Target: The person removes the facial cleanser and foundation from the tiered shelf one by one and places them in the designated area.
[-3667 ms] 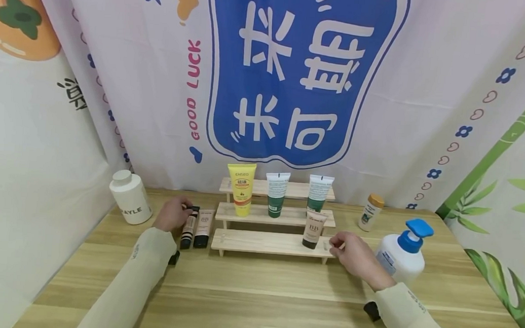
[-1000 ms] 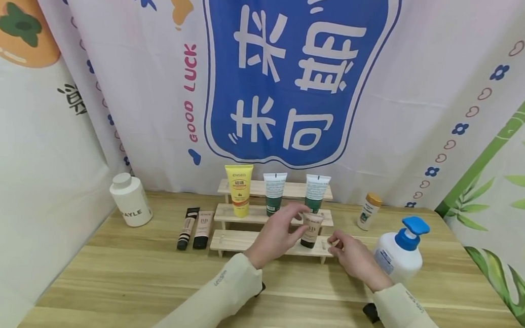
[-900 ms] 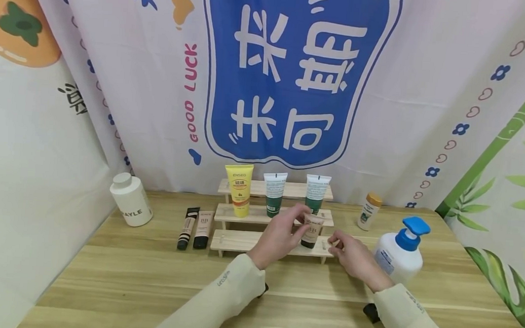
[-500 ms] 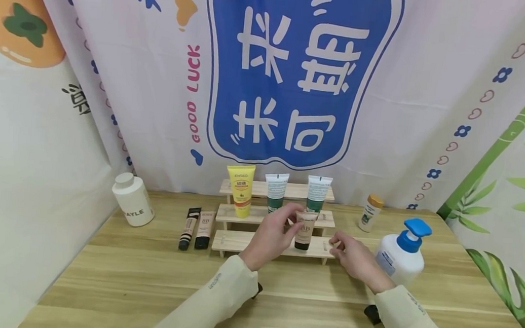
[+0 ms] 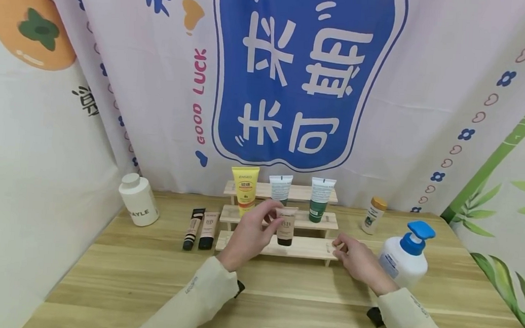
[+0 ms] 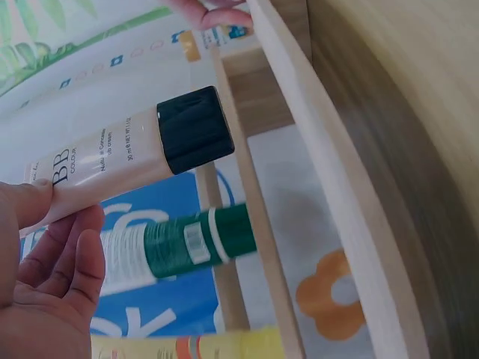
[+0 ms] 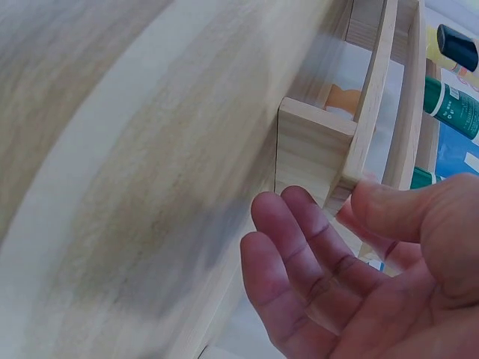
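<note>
The left hand (image 5: 249, 234) holds a beige BB tube (image 5: 285, 225) with a black cap. Its thumb and fingers (image 6: 71, 258) pinch the upper, flat end of the tube, so the fingers are clamped on it. The tube hangs cap down over the lowest step of a wooden rack (image 5: 302, 246), near the middle of the step. I cannot tell if the cap touches the wood.

The right hand (image 5: 357, 258) is at the right end of the same lowest step. Its fingers (image 7: 299, 247) are loosely bent and a little apart, and the thumb lies against the end of the step. It holds nothing else.

Behind the tube, a yellow tube (image 5: 244, 187) and two green tubes (image 5: 321, 197) stand on the rack. On the worktop (image 5: 280, 297), left of the rack, two more tubes (image 5: 200, 228) lie side by side, and further left stands a white jar (image 5: 138, 206). Right of the rack there is a small bottle (image 5: 374, 215) with an orange cap, and nearer a white pump bottle (image 5: 406, 256) with a blue head, just beside the right wrist.
</note>
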Motion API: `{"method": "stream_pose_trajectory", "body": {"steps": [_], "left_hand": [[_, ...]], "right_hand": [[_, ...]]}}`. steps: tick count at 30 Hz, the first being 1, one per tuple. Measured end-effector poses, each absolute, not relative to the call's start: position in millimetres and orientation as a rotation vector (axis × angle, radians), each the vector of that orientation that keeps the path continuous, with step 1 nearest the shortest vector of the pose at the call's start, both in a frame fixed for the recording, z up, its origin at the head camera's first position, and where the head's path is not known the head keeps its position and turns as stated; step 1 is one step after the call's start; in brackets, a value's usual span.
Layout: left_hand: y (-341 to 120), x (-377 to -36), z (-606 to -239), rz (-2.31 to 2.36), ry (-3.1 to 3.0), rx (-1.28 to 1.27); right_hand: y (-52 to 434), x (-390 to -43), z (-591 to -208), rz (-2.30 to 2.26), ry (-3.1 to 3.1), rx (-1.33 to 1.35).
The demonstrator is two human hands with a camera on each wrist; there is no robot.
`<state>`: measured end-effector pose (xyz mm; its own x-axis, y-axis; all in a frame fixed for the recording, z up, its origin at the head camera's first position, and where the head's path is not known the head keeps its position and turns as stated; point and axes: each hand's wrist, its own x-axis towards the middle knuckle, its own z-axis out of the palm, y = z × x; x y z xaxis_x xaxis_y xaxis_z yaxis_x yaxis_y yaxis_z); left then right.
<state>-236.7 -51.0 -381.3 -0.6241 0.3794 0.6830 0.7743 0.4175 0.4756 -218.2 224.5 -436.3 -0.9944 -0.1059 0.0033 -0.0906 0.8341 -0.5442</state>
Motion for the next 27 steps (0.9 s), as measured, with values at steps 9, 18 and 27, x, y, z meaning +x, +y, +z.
{"method": "stream_pose_trajectory", "body": {"steps": [9, 18, 27], "left_hand": [[-91.4, -229.5, -369.2, -1.089, -2.222, -0.848], [-147.5, -229.5, -364.6, -1.01, -2.217, -0.761], [-203.5, -230.9, -360.3, -0.861, -2.21, -0.636]], "right_hand": [[225.6, -218.7, -436.3, -0.878, 2.996, -0.174], [225.9, -218.3, -435.6, -0.876, 2.994, -0.191], [225.9, -218.2, -434.5, -0.867, 2.969, -0.158]]}}
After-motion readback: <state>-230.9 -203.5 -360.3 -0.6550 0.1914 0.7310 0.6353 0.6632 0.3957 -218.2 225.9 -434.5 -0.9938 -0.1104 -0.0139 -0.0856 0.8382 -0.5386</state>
